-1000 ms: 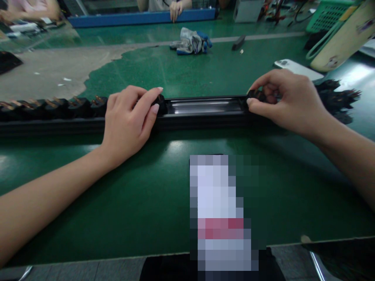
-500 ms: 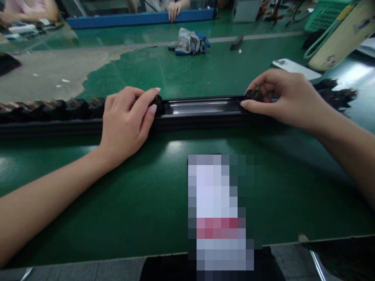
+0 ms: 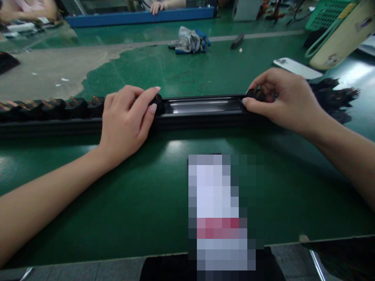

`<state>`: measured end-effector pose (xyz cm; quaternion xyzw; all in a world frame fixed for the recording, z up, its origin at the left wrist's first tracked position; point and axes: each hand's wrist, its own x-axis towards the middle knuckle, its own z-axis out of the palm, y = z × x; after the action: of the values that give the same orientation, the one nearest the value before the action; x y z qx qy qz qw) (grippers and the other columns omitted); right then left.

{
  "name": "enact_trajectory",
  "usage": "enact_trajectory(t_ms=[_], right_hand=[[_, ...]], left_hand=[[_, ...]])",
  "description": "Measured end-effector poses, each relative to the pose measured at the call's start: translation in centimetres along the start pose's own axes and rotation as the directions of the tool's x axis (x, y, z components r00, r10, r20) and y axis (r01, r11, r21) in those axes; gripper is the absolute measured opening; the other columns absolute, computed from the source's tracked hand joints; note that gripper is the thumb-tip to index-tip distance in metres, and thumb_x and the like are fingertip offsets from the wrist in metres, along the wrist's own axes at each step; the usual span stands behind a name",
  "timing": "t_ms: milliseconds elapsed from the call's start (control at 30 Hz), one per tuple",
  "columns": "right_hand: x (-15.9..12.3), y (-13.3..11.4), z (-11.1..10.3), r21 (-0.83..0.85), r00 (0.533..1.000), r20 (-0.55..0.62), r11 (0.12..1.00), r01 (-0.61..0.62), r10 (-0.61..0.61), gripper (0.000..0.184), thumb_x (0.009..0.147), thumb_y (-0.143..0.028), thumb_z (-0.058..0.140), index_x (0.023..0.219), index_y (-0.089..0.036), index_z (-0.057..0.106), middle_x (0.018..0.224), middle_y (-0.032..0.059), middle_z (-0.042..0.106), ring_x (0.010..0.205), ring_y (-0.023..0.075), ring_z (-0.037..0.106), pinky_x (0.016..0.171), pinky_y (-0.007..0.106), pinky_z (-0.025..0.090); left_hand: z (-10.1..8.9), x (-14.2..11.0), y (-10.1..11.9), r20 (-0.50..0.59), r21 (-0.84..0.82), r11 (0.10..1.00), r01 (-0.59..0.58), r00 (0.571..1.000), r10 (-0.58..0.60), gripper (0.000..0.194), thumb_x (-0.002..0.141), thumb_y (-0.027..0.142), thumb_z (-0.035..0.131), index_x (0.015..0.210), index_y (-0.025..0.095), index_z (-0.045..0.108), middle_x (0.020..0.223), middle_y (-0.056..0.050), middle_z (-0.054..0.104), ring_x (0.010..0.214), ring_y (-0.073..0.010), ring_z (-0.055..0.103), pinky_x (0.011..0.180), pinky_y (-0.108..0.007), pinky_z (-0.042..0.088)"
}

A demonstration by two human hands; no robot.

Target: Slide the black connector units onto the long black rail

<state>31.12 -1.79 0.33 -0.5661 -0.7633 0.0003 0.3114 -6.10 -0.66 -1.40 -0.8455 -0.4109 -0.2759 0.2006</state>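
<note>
A long black rail with a shiny inner channel lies across the green table. Along its left part sits a row of black pieces with copper-coloured prongs. My left hand rests over the rail, thumb and fingers closed around a black piece at the near end of that row. Farther right, my right hand pinches another black piece with coppery metal at the rail; whether it is seated in the channel, I cannot tell. Beyond that hand lies a pile of similar black pieces.
A phone with a pixelated screen lies in front of me. Past the rail are a crumpled glove, a small dark block, a white phone and a cream bottle. Another person's hand rests on a blue bar.
My right hand and its piece have shifted very slightly to the right. My left hand stays put. The other person's hand has moved left along the blue bar.
</note>
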Motion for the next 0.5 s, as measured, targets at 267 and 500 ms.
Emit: enact_trajectory(t_ms=[267, 500], right_hand=[[-0.02, 0.20, 0.03, 0.011, 1.000, -0.018, 1.000, -0.011, 0.011, 0.022, 0.077, -0.028, 0.081, 0.093, -0.022, 0.068, 0.070, -0.0029, 0.049, 0.068, 0.0153, 0.049, 0.072, 0.037, 0.045], [0.01, 0.54, 0.10, 0.001, 1.000, -0.019, 1.000, -0.014, 0.014, 0.023, 0.076, -0.028, 0.082, 0.093, -0.022, 0.068, 0.070, -0.0032, 0.049, 0.068, 0.0149, 0.049, 0.071, 0.036, 0.044]], left_hand=[[0.03, -0.01, -0.04, 0.020, 0.005, 1.000, 0.010, 1.000, -0.010, 0.053, 0.114, 0.042, 0.032, 0.150, 0.017, 0.062, 0.126, -0.013, 0.069, 0.121, -0.0283, 0.066, 0.106, -0.044, 0.047], [0.05, -0.12, -0.17, 0.030, 0.013, 1.000, 0.016, 0.999, -0.017, 0.053, 0.115, 0.044, 0.031, 0.152, 0.020, 0.060, 0.127, -0.012, 0.068, 0.123, -0.0277, 0.065, 0.107, -0.044, 0.046]])
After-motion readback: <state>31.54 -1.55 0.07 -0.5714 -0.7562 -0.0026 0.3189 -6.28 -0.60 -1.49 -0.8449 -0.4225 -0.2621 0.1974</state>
